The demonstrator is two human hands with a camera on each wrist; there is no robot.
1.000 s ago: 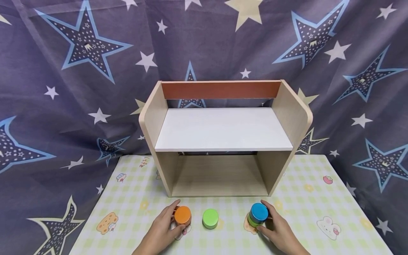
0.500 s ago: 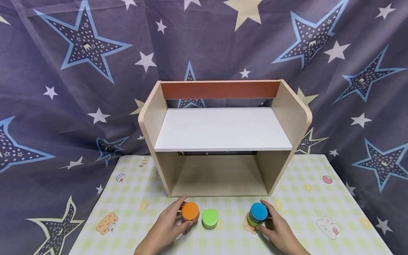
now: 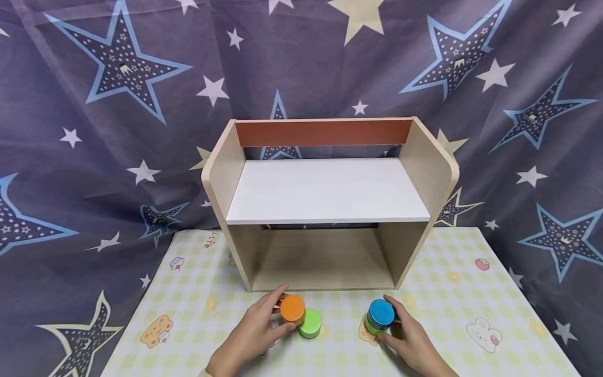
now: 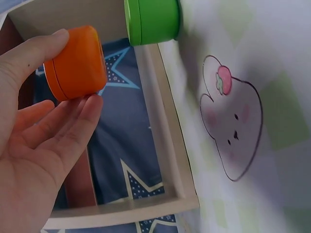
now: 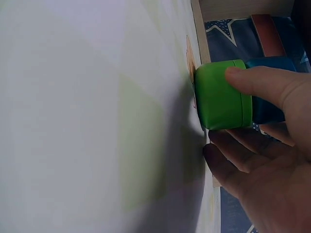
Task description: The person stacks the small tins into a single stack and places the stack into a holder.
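The orange container [image 3: 292,308] is pinched between thumb and fingers of my left grip [image 3: 256,329], raised above the worktop [image 3: 443,293], beside and higher than a green container [image 3: 311,324] standing there. My right grip [image 3: 411,337] clasps the lower green container [image 5: 218,97], with a blue container [image 3: 381,312] stacked on it. The shelf unit [image 3: 328,191] stands beyond both grips.

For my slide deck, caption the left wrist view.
Left hand pinching an orange cylinder raised off the table, apart from a green cylinder.
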